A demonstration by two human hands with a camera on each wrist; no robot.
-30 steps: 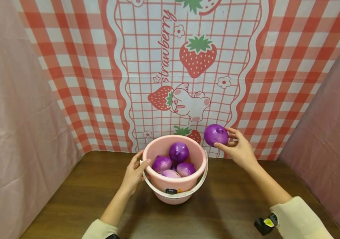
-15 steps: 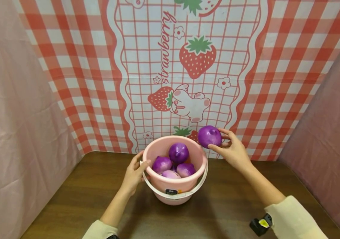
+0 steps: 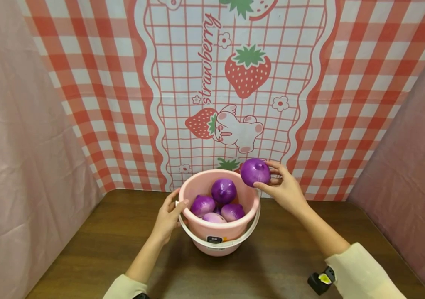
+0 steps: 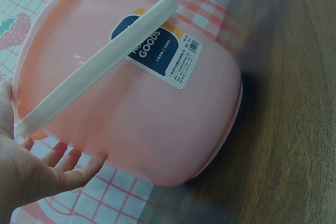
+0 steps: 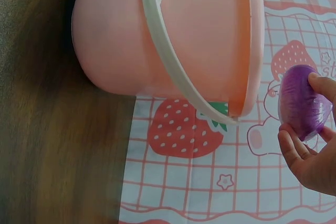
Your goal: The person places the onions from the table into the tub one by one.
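A pink bucket (image 3: 212,228) stands upright on the table with several purple onions (image 3: 224,190) inside. Its white handle (image 3: 231,243) hangs down at the near side. My left hand (image 3: 167,218) holds the bucket's left side, the thumb at the rim and the fingers against the outer wall, as the left wrist view also shows (image 4: 58,171). Over the far right part of the rim, my right hand (image 3: 287,189) grips another purple onion (image 3: 255,172) between thumb and fingers. In the right wrist view that onion (image 5: 303,100) is apart from the bucket. The bucket's bottom inside is hidden.
The dark wooden table (image 3: 294,249) lies under the bucket. Behind it hangs a red-and-white checked cloth (image 3: 362,91) with strawberry prints. Pink curtains (image 3: 29,145) close off both sides.
My right hand has moved left with the onion, from beside the bucket to over the right part of its rim. The left hand and the bucket have stayed in place.
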